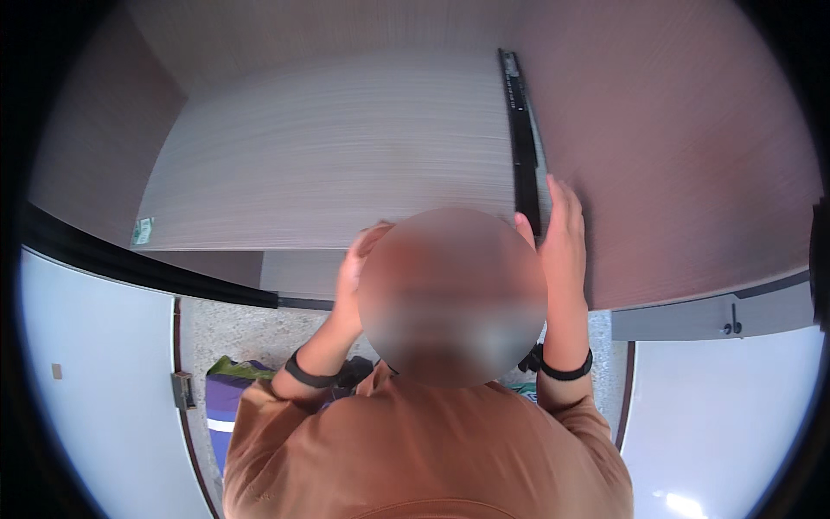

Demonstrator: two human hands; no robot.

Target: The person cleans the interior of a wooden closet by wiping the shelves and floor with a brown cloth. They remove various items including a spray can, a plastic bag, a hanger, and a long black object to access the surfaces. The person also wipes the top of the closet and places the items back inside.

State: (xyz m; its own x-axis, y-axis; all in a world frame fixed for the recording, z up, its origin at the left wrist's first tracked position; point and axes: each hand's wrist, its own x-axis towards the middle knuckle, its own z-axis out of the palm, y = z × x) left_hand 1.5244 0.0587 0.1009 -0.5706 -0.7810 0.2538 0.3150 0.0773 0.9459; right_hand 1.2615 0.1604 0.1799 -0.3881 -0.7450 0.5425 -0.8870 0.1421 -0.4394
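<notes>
A long, narrow black object (pixel 524 139) stands along the right side of a wood-grain shelf (pixel 337 149), close to the cabinet's side panel (pixel 674 143). Small pale markings show at its far part. My right hand (pixel 563 240) is raised at its near end, thumb on the left of it and fingers on the right. Whether they touch it cannot be told. Near the shelf's front edge is my left hand (pixel 353 266), fingers bent; a round blurred patch covers part of it and whatever lies beside it. Each wrist wears a black band.
Green-and-white paper (pixel 143 231) sits at the shelf's front left corner. White door panels (pixel 97 363) flank me, the left one with a metal hinge (pixel 184 390). Purple-blue fabric (pixel 224 396) lies below on the speckled floor (pixel 240 324). A lock (pixel 733 324) shows at right.
</notes>
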